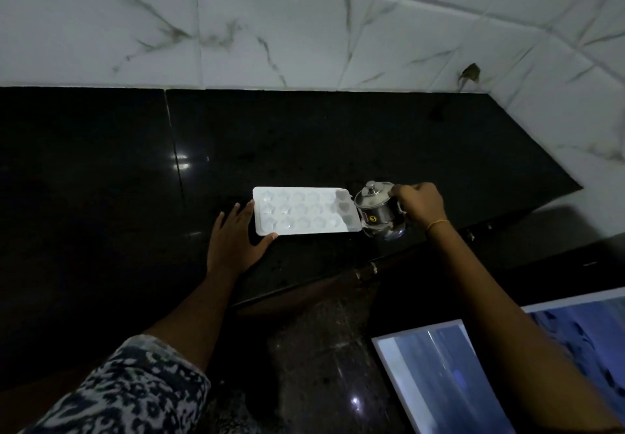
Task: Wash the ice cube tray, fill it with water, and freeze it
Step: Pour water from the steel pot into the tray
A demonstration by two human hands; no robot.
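White marble-veined wall tiles [270,21] fill the top of the view, and below them stretches the glossy black desk [101,170], a seam running down its left part. At lower right sits a white-framed panel [436,376] with a bluish surface. In the near left corner, a patterned blue-and-white sleeve [128,396] covers the left arm.

On the desk, near its front edge, lies the white ice cube tray [306,210] — flat, long side facing us, rows of shaped cells showing, some star-like, some heart-like. The left hand [236,234] is spread wide, fingers straight, pressed against the tray's left end, the thumb along its near corner.

Just beside the tray's right end is a small steel pot [380,208] with a knobbed lid and a round yellow sticker. The right hand [419,202] curls round its handle side, gripping it. A thin yellow thread [436,224] circles that wrist.
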